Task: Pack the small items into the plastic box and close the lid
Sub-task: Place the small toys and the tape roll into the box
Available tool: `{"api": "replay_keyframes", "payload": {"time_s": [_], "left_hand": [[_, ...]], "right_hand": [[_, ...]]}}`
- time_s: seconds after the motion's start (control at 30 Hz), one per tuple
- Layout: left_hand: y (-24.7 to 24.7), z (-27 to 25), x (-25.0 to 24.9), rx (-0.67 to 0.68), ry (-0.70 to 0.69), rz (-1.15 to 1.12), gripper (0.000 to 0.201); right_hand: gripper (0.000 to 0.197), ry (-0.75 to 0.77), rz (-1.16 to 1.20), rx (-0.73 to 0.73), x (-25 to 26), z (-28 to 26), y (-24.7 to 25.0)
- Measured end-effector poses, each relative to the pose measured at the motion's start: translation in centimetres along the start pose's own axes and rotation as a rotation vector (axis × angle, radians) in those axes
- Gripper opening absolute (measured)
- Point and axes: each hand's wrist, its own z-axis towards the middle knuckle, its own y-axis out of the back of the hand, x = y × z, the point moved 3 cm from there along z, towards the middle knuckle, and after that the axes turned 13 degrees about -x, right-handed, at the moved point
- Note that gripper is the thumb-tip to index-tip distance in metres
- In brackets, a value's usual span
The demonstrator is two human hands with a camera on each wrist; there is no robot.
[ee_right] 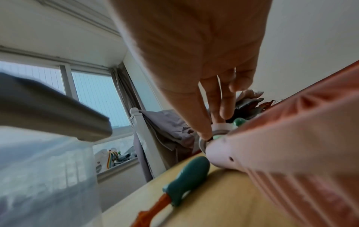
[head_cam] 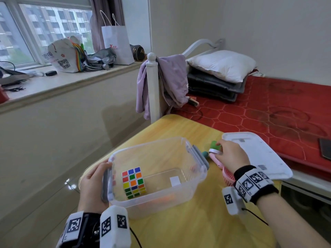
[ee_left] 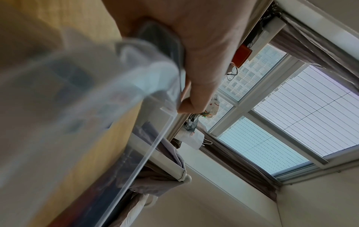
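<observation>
Just right of the plastic box (head_cam: 157, 176), my right hand (head_cam: 231, 154) pinched the white tape roll (head_cam: 214, 150) lying on the pink fan (head_cam: 227, 171); my left hand (head_cam: 93, 185) gripped the box's near latch.

Room's pretty lived-in. The yellow table (head_cam: 188, 133) butts up against a bed with a red mattress cover (head_cam: 268, 108), and a white pillow (head_cam: 223, 67) sits on top of some folded dark grey cushions (head_cam: 213, 86). A lilac garment (head_cam: 172, 81) hangs over the white bedpost (head_cam: 152, 83). On the windowsill (head_cam: 71, 81) there's a white paper bag (head_cam: 117, 45), a printed tote with rainbow straps (head_cam: 64, 56), a crumpled grey umbrella (head_cam: 100, 59) and a small dark round handbag (head_cam: 138, 51). Apartment blocks outside the window (head_cam: 44, 24).
</observation>
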Motion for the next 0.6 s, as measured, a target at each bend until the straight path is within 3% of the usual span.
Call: {"api": "replay_keyframes", "payload": {"time_s": [0.13, 0.27, 0.37, 0.47, 0.6], "left_hand": [[-0.1, -0.3, -0.1, 0.006, 0.011, 0.000, 0.010], [-0.2, -0.5, -0.1, 0.019, 0.012, -0.008, 0.012], [-0.2, -0.5, 0.0, 0.015, 0.023, -0.021, 0.011], [-0.4, -0.5, 0.1, 0.035, 0.031, -0.045, 0.013], [-0.7, -0.3, 0.3, 0.039, 0.036, -0.056, 0.019]], "right_hand": [[0.021, 0.003, 0.014, -0.011, 0.1, 0.4, -1.2], [0.017, 0.023, 0.138, -0.099, 0.5, 0.8, -0.6], [0.018, 0.080, 0.299, -0.209, 2.1, 0.5, 1.7], [0.018, 0.229, 0.416, -0.281, 5.6, -0.8, 5.5], [0.011, 0.364, 0.648, -0.205, 10.6, -3.1, 10.1]]}}
